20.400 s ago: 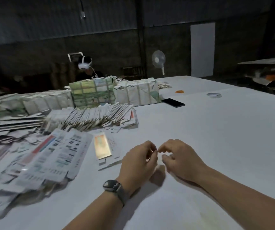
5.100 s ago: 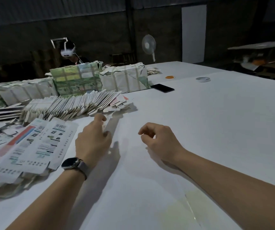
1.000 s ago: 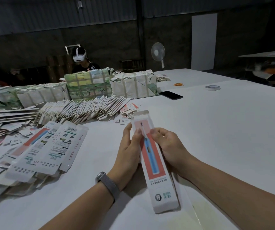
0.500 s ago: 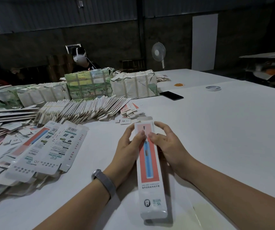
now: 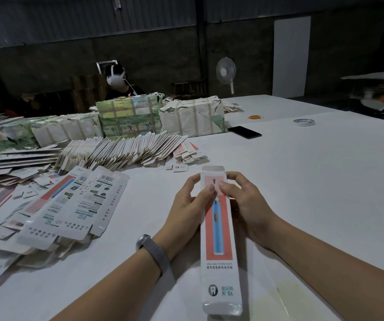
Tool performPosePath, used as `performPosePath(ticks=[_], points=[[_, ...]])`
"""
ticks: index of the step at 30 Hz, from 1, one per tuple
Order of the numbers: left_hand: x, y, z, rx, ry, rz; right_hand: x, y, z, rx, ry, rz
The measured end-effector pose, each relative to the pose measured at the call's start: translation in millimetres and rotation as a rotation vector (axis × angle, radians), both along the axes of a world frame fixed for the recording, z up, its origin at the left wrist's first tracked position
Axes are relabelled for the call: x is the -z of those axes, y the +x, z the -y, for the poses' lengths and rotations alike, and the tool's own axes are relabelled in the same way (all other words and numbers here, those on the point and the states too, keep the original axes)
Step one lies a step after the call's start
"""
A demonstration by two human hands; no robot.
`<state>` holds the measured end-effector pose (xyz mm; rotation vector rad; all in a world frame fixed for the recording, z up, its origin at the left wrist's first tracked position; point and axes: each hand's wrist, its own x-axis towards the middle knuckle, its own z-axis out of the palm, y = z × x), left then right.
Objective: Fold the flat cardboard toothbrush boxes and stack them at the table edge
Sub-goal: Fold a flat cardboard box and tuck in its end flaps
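Observation:
I hold one long white toothbrush box (image 5: 220, 239) with a red panel and a blue brush picture, lengthwise in front of me above the white table (image 5: 313, 172). My left hand (image 5: 189, 202) grips its far end from the left, thumb on the top face. My right hand (image 5: 244, 200) grips the same end from the right, thumb beside the left one. The far end flap (image 5: 213, 168) sticks out open. Flat unfolded box blanks (image 5: 70, 205) lie in a loose pile to my left. A fanned row of flattened boxes (image 5: 121, 150) lies further back.
Wrapped bundles (image 5: 128, 117) line the far left of the table, with a person wearing a white headset (image 5: 115, 79) behind them. A black phone (image 5: 245, 132), a tape ring (image 5: 304, 122) and orange rubber bands (image 5: 255, 117) lie at the far right. Small card scraps (image 5: 186, 156) sit ahead.
The box has come down and drawn nearer to me, its near end lower. Both thumbs have closed together on its top face near the far end.

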<state>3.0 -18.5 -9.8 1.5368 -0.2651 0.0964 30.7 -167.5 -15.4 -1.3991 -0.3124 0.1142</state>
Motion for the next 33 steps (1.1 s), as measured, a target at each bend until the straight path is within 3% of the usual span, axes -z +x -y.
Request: performPosePath(ticks=[18, 22, 33], points=[[5.8, 2.0, -0.6, 0.008, 0.134, -0.041, 0.9, 0.7, 1.9, 0.195, 0.05, 0.083], [6.5, 3.6, -2.0, 0.012, 0.158, -0.042, -1.1, -1.4, 2.3, 0.165, 0.115, 0.081], [4.0, 2.6, -3.3, 0.042, 0.117, -0.004, 0.7, 2.1, 3.5, 0.096, 0.028, 0.036]])
